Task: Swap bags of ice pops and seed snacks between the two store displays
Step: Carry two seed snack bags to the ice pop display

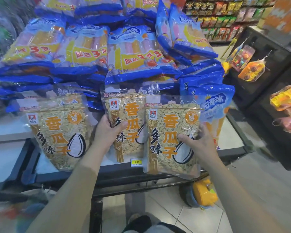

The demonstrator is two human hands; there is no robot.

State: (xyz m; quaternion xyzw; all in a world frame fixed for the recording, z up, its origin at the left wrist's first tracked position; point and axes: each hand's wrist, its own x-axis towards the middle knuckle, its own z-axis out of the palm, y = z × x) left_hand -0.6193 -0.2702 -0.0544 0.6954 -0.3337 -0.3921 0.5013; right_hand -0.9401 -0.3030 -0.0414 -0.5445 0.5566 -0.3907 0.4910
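Tiled floor at 6 o'clock. Left hand grips the middle seed bag; right hand grips the right seed bag, both at the white display shelf edge. Ice pop bags stack at 12 o'clock. Snack shelving stands at 1 o'clock.

Bare forearms; dark shoe
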